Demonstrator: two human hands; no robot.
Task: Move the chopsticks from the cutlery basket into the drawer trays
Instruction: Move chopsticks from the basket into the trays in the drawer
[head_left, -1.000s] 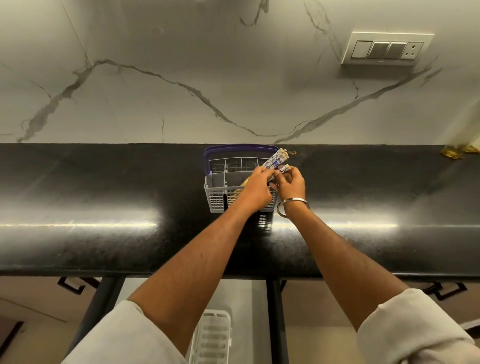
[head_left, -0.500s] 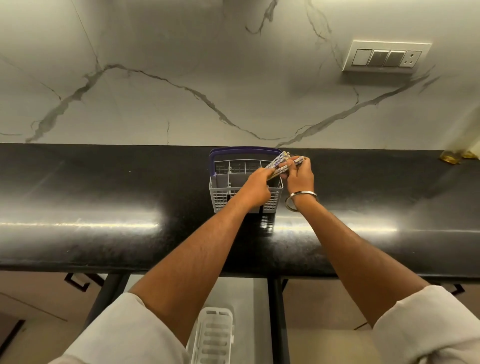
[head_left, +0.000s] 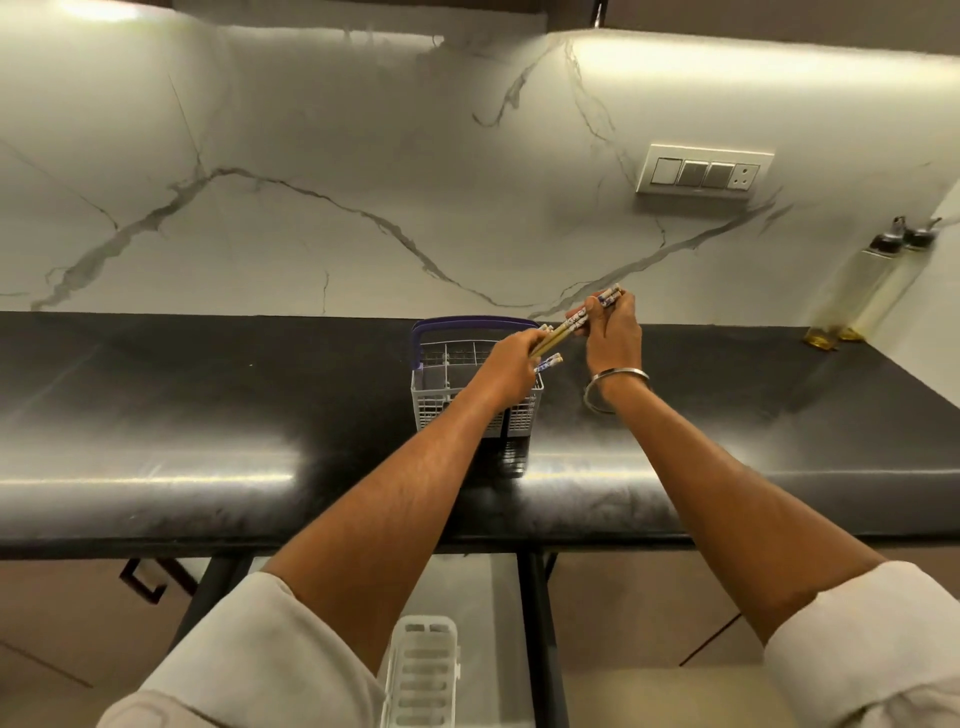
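Right hand (head_left: 609, 332) gripping patterned ends of chopsticks (head_left: 566, 328) raised above cutlery basket (head_left: 470, 389), left hand (head_left: 511, 366) curled around their lower ends, more chopsticks poking beneath it, basket on black counter (head_left: 208, 415), white tray (head_left: 422, 670) below.

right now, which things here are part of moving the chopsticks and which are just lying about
Part of the job:
chopsticks, held by left hand and right hand
cutlery basket
white drawer tray

Just lying about:
oil bottles
switch panel
bangle on the right wrist
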